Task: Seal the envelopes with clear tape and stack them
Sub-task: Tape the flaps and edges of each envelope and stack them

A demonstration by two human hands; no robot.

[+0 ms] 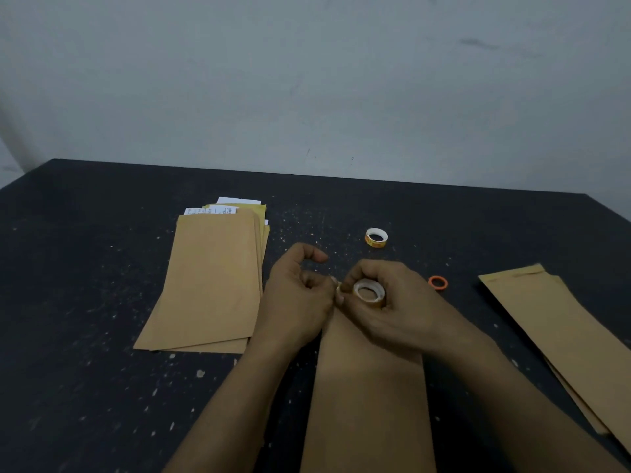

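A brown envelope (370,387) lies lengthwise on the dark table (85,268) right in front of me, its far end hidden under my hands. My right hand (392,312) grips a small roll of clear tape (368,292) above that end. My left hand (297,302) pinches the roll's loose tape end between thumb and fingertips, touching my right thumb. A pile of brown envelopes (211,285) with white papers sticking out lies to the left. Another stack of brown envelopes (566,336) lies at the right edge.
A second tape roll (376,237) with a yellow-orange rim stands behind my hands. A small orange ring (438,282) lies to the right of my right hand. A pale wall rises behind the table's far edge. The tabletop is speckled with light flecks.
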